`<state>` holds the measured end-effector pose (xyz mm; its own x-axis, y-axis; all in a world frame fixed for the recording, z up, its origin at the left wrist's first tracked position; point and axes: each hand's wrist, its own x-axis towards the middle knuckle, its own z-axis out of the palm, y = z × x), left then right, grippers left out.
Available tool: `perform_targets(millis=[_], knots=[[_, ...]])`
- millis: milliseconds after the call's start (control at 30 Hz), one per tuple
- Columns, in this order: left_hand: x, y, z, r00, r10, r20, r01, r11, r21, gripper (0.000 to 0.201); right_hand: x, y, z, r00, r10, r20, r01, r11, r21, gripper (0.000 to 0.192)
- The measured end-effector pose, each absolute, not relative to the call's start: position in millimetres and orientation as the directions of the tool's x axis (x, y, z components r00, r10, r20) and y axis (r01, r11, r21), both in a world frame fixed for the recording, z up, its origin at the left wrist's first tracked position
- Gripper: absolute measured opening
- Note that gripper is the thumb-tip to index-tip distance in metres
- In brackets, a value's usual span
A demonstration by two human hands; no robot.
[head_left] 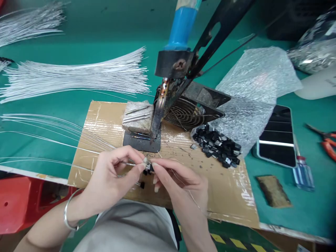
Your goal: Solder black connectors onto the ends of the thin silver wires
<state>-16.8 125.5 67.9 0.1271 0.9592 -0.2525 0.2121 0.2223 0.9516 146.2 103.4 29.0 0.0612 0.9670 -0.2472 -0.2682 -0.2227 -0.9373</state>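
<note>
Over the cardboard's near part, both hands meet at the fingertips. My left hand [112, 178] is closed in a pinch on the end of a thin white wire, beside a small black-and-silver piece [148, 168]. My right hand [181, 182] pinches this piece from the other side, its fingertips partly hiding it. A fine silvery strand [194, 202] runs across the right palm. Just beyond the fingers, a soldering iron [159, 112] hangs tip-down from a black clamp. Below the left fingers lies another wire end with a black piece [142, 184] on it.
Cardboard [223, 196] covers part of the green table. A block with metal rods [136, 115], a fan [186, 112] and a heap of black pieces [216, 145] stand around the iron. White wires [78, 77] lie left; a phone [277, 136], screwdriver [303, 175] and pliers [328, 143] right.
</note>
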Motion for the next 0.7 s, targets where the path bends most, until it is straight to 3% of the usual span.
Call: perform_targets(millis=[333, 533, 700], knots=[[-14.8, 126.7, 68.2, 0.114, 0.955, -0.272, 0.191, 0.248, 0.950, 0.013, 148.5, 104.7, 23.3, 0.049, 0.979, -0.198, -0.245, -0.181, -0.953, 0.009], [-15.4, 128.0, 64.9, 0.139, 0.952, -0.274, 0.138, 0.255, 0.957, 0.014, 146.8, 105.0, 26.2, 0.069, 0.961, -0.269, -0.233, -0.246, -0.941, 0.006], [-12.8, 131.0, 63.8, 0.139, 0.950, -0.281, 0.119, 0.266, 0.957, 0.013, 152.8, 103.5, 23.0, 0.074, 0.993, -0.087, -0.023, -0.085, -0.996, 0.021]])
